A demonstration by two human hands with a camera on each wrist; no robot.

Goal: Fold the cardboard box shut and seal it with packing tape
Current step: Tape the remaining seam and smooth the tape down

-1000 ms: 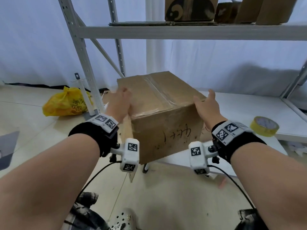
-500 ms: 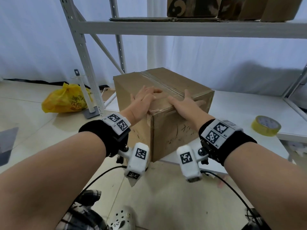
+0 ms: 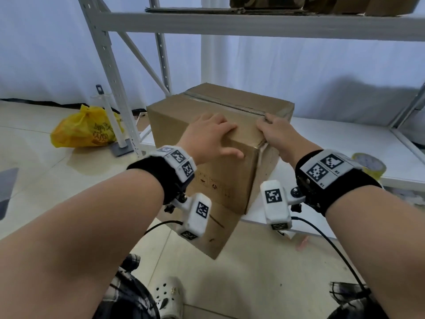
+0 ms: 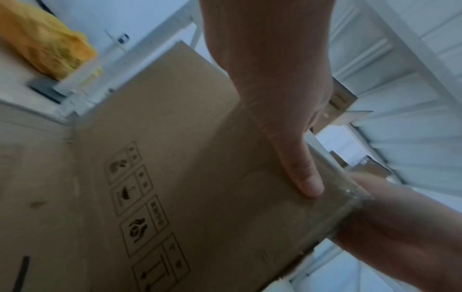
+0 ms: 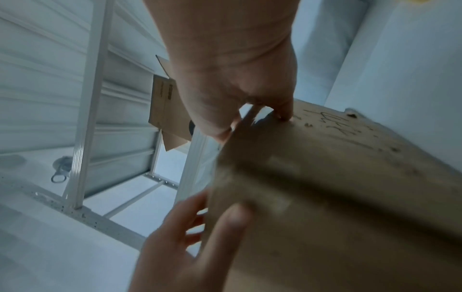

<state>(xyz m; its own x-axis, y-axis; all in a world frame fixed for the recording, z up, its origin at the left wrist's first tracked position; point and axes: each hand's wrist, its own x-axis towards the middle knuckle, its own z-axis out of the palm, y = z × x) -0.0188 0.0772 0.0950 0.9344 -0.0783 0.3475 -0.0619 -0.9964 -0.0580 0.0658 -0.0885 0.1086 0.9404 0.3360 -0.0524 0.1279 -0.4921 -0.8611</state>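
Pressing my left hand (image 3: 208, 132) flat on the box (image 3: 207, 104) top, right hand (image 3: 279, 134) curled over its near corner by the seam — the box sits on the shelf (image 3: 345, 139) edge, tape roll (image 3: 370, 163) nearer my right.

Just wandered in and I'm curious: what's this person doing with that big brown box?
A person is handling a closed cardboard box that sits on the corner of a low white shelf. The left hand lies spread on the box's top near its front corner, thumb down the side. The right hand presses at the top edge where a strip of clear tape runs across the flaps. A yellowish tape roll lies on the shelf beside the right wrist, untouched.
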